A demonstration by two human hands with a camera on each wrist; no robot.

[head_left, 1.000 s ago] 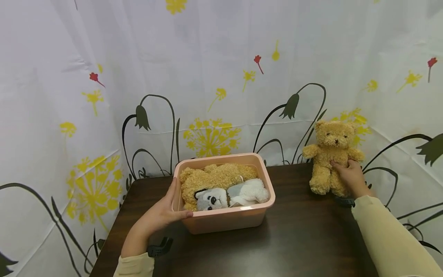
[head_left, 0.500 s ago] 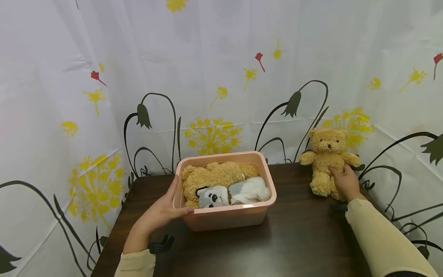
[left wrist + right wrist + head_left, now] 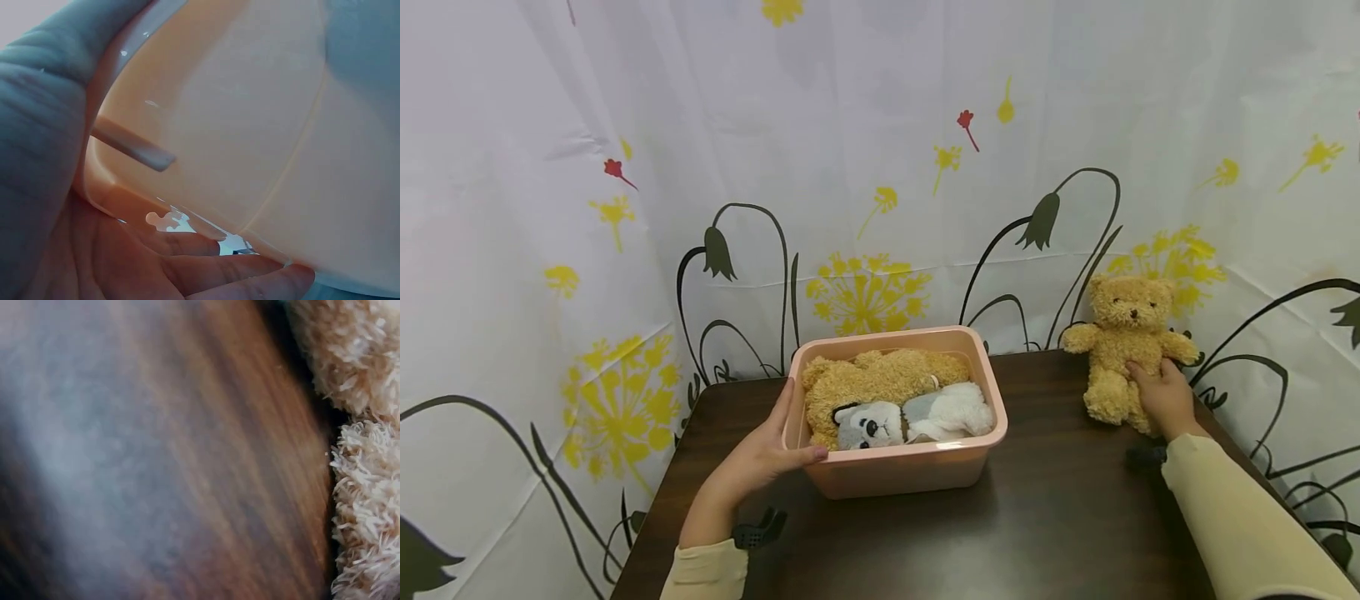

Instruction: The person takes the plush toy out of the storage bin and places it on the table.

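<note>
A pink plastic bin [image 3: 895,479] stands on the dark wooden table, and my left hand [image 3: 760,458] grips its left front corner. The thumb lies over the front rim; in the left wrist view the other fingers [image 3: 237,272] run along the bin's outer wall. Inside lie a golden teddy bear [image 3: 880,379] and a grey and white plush dog [image 3: 955,408], side by side. At the table's far right, my right hand [image 3: 1167,400] holds another golden teddy bear [image 3: 1123,333] by its lower body, upright and facing me. Its fur [image 3: 375,494] fills the right edge of the right wrist view.
The table [image 3: 1045,517] has dark wood grain. Behind it and along both sides hangs a white curtain [image 3: 865,100] printed with flowers, close to the back edge. A black wrist device [image 3: 760,529] sits under my left wrist.
The held teddy bear has dipped slightly with my right hand and shifted a little. My left hand keeps its grip on the bin; the whole view has drifted slightly.
</note>
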